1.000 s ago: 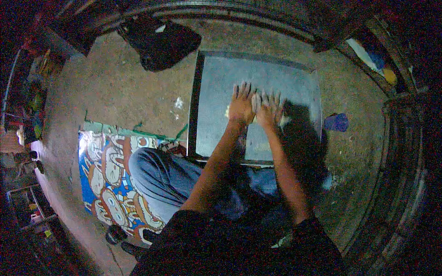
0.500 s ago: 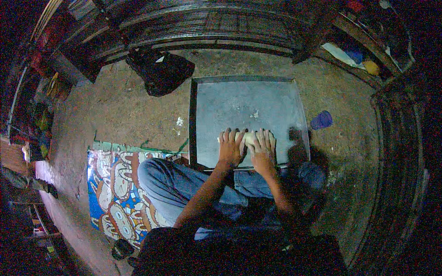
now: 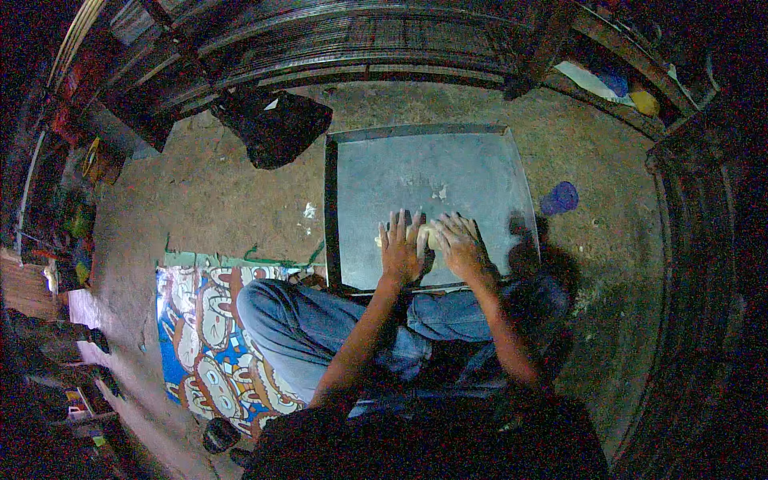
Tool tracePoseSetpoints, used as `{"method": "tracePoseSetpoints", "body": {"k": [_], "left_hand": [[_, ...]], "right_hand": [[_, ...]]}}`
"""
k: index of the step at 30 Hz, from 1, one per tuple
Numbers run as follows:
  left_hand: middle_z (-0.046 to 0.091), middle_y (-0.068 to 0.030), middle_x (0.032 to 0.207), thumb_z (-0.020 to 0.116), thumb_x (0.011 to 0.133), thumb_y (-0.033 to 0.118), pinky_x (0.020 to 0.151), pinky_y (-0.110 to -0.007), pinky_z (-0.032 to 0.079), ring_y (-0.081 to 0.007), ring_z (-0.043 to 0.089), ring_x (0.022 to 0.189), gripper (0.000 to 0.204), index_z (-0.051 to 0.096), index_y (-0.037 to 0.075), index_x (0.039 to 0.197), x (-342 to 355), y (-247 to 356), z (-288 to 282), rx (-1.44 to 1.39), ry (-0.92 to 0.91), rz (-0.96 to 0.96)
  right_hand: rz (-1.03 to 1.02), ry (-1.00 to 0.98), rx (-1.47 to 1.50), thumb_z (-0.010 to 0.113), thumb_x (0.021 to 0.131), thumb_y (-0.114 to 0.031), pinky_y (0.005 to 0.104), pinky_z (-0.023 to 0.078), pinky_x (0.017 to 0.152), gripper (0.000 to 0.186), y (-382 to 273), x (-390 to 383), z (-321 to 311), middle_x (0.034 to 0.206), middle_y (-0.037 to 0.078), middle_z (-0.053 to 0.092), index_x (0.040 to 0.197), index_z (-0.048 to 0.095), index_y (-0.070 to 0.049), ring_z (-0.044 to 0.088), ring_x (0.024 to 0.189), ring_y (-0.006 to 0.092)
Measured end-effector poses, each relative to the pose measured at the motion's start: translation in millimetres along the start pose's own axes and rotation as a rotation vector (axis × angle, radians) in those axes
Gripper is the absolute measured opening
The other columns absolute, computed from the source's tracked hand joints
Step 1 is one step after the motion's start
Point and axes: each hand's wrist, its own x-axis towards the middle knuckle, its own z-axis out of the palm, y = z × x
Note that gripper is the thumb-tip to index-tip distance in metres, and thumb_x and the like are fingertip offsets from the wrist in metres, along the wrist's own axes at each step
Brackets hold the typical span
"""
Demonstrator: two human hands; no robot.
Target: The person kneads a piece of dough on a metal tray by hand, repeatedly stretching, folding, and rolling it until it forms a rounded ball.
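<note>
A pale roll of what looks like dough (image 3: 433, 236) lies across a shallow grey metal tray (image 3: 472, 168), mostly covered by my hands. My left hand (image 3: 402, 250) rests flat over its left part, fingers stretched away from me. Over the right part lies my right hand (image 3: 462, 248), palm down with extended fingers slanting toward the left. A small end of the dough shows beside my left fingers, and more shows between the two hands. Farther up the tray sits a small white scrap (image 3: 439, 192).
Right of the tray a purple cup (image 3: 560, 198) lies on the concrete floor. A black plastic bag (image 3: 276, 132) slumps beyond its far left corner. A cartoon-patterned mat (image 3: 212, 328) is by my left knee. Slatted wooden furniture (image 3: 368, 40) borders the far side.
My fingers have straightened from a curled position over the dough, and both hands have slid slightly away from me. My right hand has turned so its fingers slant left.
</note>
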Motion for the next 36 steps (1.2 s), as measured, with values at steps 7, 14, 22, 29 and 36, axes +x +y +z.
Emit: {"method": "tracePoseSetpoints", "body": {"k": [7, 14, 22, 29, 36], "left_hand": [[0.022, -0.021, 0.159, 0.043, 0.095, 0.04, 0.117, -0.061, 0.003, -0.0374, 0.013, 0.15, 0.067, 0.026, 0.014, 0.154, 80.8, -19.2, 17.5, 0.172, -0.086, -0.116], [0.021, -0.0199, 0.16, 0.038, 0.097, 0.034, 0.118, -0.06, 0.004, -0.0366, 0.014, 0.149, 0.062, 0.025, 0.013, 0.155, 112.6, -30.8, 37.6, 0.209, 0.058, -0.091], [0.02, -0.0191, 0.16, 0.041, 0.097, 0.032, 0.119, -0.058, 0.007, -0.0359, 0.015, 0.15, 0.064, 0.021, 0.021, 0.156, 106.8, -28.6, 35.4, 0.137, 0.033, -0.053], [0.026, -0.0163, 0.159, 0.043, 0.096, 0.032, 0.117, -0.061, 0.014, -0.0411, 0.019, 0.147, 0.057, 0.034, 0.025, 0.152, 73.6, -27.9, 28.3, 0.075, -0.117, -0.007], [0.029, -0.0159, 0.157, 0.061, 0.085, 0.038, 0.111, -0.069, 0.017, -0.0443, 0.023, 0.145, 0.077, 0.028, 0.027, 0.153, 23.8, -17.4, 5.1, 0.062, -0.201, 0.021]], "right_hand": [[0.121, 0.001, -0.196, 0.054, 0.092, -0.037, 0.0667, 0.027, 0.107, 0.053, 16.4, 69.4, 23.4, 0.149, 0.012, 0.043, 0.139, 0.05, -0.014, 0.037, 0.137, 0.036], [0.322, -0.299, -0.136, 0.041, 0.099, -0.051, 0.0666, 0.015, 0.113, 0.063, 38.9, 114.6, 40.3, 0.162, 0.013, 0.018, 0.152, 0.034, -0.02, 0.011, 0.15, 0.036], [0.281, -0.209, -0.203, 0.043, 0.099, -0.045, 0.0676, 0.013, 0.113, 0.061, 32.4, 111.4, 43.8, 0.162, 0.009, 0.02, 0.153, 0.032, -0.021, 0.012, 0.15, 0.0367], [0.132, 0.009, -0.237, 0.05, 0.095, -0.04, 0.0618, 0.033, 0.102, 0.042, 6.4, 58.3, 41.0, 0.139, 0.009, 0.056, 0.129, 0.063, -0.018, 0.046, 0.13, 0.0362], [0.071, 0.161, -0.191, 0.059, 0.092, -0.039, 0.0567, 0.037, 0.099, 0.046, -26.3, 8.7, 10.2, 0.141, 0.011, 0.053, 0.13, 0.06, -0.014, 0.046, 0.13, 0.0368]]}}
